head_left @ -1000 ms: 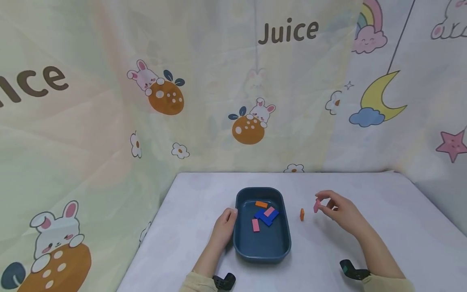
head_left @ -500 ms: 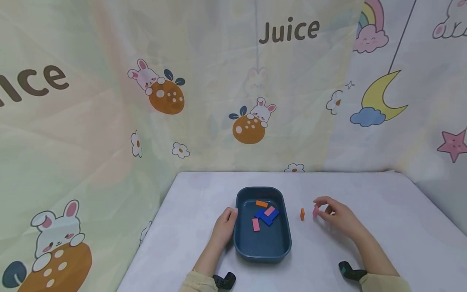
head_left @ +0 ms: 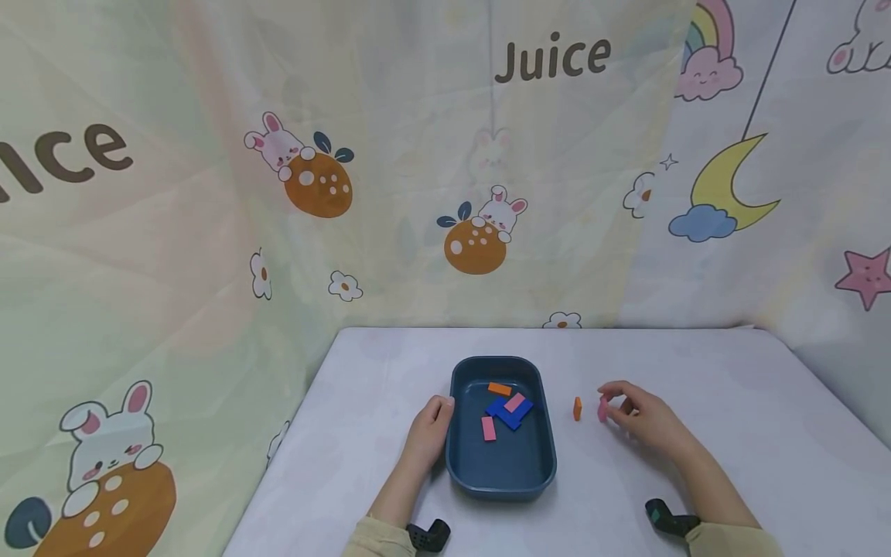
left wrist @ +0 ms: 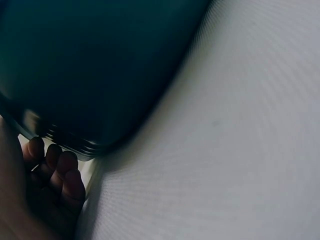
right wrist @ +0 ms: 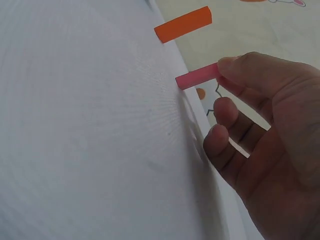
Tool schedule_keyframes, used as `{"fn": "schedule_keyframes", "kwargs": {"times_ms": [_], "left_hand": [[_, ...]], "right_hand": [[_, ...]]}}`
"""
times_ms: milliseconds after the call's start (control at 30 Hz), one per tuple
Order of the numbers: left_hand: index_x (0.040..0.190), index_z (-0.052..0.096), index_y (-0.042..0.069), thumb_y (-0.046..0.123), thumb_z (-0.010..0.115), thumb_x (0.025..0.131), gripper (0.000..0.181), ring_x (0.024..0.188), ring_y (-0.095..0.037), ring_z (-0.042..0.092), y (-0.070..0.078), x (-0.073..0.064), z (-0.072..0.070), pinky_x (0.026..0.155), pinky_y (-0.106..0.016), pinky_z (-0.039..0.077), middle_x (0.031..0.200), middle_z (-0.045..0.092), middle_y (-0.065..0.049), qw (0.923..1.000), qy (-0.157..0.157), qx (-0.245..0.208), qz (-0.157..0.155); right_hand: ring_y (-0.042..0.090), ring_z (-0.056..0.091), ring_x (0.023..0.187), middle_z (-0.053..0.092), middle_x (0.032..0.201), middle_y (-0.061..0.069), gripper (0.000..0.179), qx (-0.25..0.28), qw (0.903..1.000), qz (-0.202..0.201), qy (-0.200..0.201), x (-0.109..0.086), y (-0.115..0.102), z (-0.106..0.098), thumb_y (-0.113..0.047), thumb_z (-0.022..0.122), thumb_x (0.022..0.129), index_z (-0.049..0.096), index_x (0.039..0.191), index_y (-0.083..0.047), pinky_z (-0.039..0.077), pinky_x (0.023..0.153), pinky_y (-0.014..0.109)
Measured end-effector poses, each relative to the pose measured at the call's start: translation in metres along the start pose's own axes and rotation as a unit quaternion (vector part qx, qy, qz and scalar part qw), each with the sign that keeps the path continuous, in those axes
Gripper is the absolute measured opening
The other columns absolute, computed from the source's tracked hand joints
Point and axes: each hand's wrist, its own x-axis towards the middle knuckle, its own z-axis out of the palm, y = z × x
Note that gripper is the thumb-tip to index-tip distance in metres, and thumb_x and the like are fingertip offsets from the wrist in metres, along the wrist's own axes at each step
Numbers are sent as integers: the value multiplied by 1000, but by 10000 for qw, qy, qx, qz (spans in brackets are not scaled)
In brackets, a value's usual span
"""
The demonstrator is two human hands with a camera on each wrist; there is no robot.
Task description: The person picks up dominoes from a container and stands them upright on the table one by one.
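My left hand (head_left: 427, 430) grips the left side of a dark blue tray (head_left: 454, 464), thumb at the rim; in the left wrist view its fingers curl beside the tray's wall (left wrist: 100, 60). My right hand (head_left: 643, 414) pinches a small pink block (right wrist: 199, 76) between thumb and fingertips, the block upright with its lower end at the tabletop. Just left of it an orange block (head_left: 577, 408) stands on end, apart from the pink one. Inside the tray lie a flat orange block (head_left: 499, 389), two pink ones and some blue blocks (head_left: 513, 422), with one pink block (head_left: 514, 402) on top of the blue.
A white cloth covers the table (head_left: 668, 348). Its back edge meets a printed curtain (head_left: 390, 232) with bunnies and a moon. A black device (head_left: 428, 536) sits at the left wrist and another black device (head_left: 670, 518) at the right.
My right hand has come down and slightly left, bringing the pink block to the tabletop, upright near the orange one. My left hand and the tray have stayed in place.
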Motion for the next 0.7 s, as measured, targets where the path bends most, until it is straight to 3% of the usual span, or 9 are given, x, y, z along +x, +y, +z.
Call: {"fn": "schedule_keyframes", "kwargs": {"times_ms": [700], "left_hand": [[97, 62, 17, 57, 45, 99, 44, 83, -16, 54, 0, -1, 0, 71, -32, 41, 83, 55, 0, 10000, 23, 20, 11]], "right_hand": [[14, 55, 80, 60, 121, 8, 44, 51, 9999, -121, 4, 0, 10, 2, -21, 69, 92, 55, 133, -15, 51, 62, 26]]}}
